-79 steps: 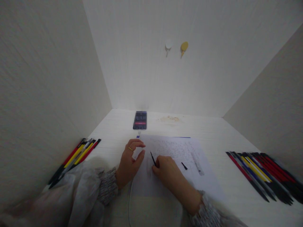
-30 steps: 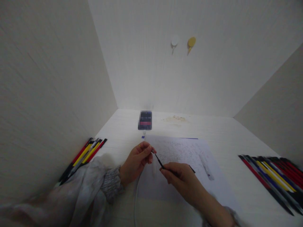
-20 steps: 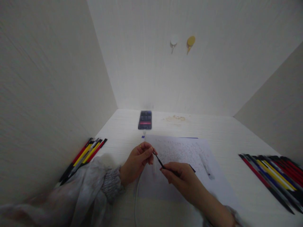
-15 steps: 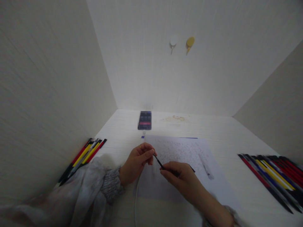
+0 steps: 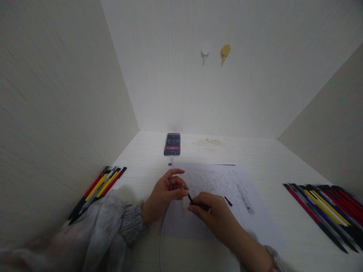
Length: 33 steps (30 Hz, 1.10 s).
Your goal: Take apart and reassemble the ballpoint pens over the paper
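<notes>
Over a sheet of paper with scribbles (image 5: 204,223), a slim black pen or pen part (image 5: 190,197) spans the gap between my two hands. My left hand (image 5: 163,192) pinches its far end between the thumb and a finger, with the index finger raised and stretched out. My right hand (image 5: 212,207) is closed around the near end, hiding most of it. Just beyond the right hand, a short black piece like a pen cap (image 5: 228,201) lies on the paper. Farther right rests a clear pen barrel (image 5: 245,198).
Pens in several colours (image 5: 99,187) lie along the left wall, and a larger row of pens (image 5: 326,211) is at the right. A phone (image 5: 172,144) with a white cable (image 5: 161,241) lies behind the paper. Two hooks, white (image 5: 205,50) and yellow (image 5: 225,50), are on the wall.
My left index finger has lifted away from the pen, and the thumb's pinch is slightly lower. The right hand has shifted a little left, showing more of the short black piece.
</notes>
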Available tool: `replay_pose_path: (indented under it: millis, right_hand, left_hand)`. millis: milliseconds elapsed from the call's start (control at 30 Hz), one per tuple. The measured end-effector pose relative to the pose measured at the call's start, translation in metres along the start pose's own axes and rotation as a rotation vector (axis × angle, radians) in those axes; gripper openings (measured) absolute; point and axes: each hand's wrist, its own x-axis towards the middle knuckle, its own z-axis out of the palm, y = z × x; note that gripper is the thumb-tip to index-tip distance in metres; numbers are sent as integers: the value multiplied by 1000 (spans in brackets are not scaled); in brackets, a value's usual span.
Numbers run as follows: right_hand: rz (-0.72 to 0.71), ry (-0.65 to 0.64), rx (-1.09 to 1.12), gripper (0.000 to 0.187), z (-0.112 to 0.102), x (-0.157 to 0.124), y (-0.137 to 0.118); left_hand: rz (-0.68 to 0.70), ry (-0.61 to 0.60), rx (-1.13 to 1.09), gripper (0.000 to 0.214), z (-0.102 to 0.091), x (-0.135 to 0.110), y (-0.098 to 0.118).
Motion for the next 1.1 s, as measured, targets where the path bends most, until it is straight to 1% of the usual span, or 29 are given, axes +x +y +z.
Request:
replay_pose_path:
  millis: [67,100,167,200,267,300,367,467,567,633,667,733,833,900,967,1033,1100]
  right_hand:
    - [-1,39,9,15,-2,0,-1]
    - [1,66,15,15,-3,0,-1]
    - [4,124,30,16,-5,0,-1]
    - [4,149,42,15,-6,0,-1]
    - [-3,178,70,15,-8,-1,-1]
    - [-8,187,83,14,-8,-1,-1]
    - [-17,198,94,13,-8,-1,-1]
    - [-26,204,79,13,-8,-1,-1]
    - [-20,198,64,14,-8,-1,-2]
    - [-17,195,64,15,-8,-1,-2]
    - [-19,195,66,16,-8,-1,-3]
    - [-21,200,66,16,-8,-1,-2]
    - [-12,193,50,17,-8,0,-2]
    - [-13,162,26,19,-8,0,-2]
    - [-23,129,0,20,-7,-1,-1]
    - [-33,106,-19,21,-6,-1,-1]
    - [-33,98,-33,20,-5,-1,0]
  left_hand:
    - [56,-4,107,48,0,-2,1]
    - [84,17,204,42,-1,-3,2]
    - [119,73,473,26,-2,-6,3]
    - [129,93,617,21,-2,-8,3]
    - [149,96,835,22,-3,-11,3]
    - [158,82,898,25,-3,-12,2]
    - [159,54,963,32,-3,-13,1]
    - [120,15,1022,38,-4,-15,-2]
    - [96,-1,1041,42,-3,-15,-3]
    - [81,-1,964,44,-2,-13,-3]
    - [71,9,885,44,-2,-12,-3]
    - [36,39,673,39,0,-8,-1]
    - [-24,102,298,23,2,-1,2]
    - [-52,144,52,15,3,2,4]
    - [-61,182,-139,11,3,4,5]
    - [-66,197,-233,11,2,4,6]
    - [-64,198,-260,12,2,3,6]
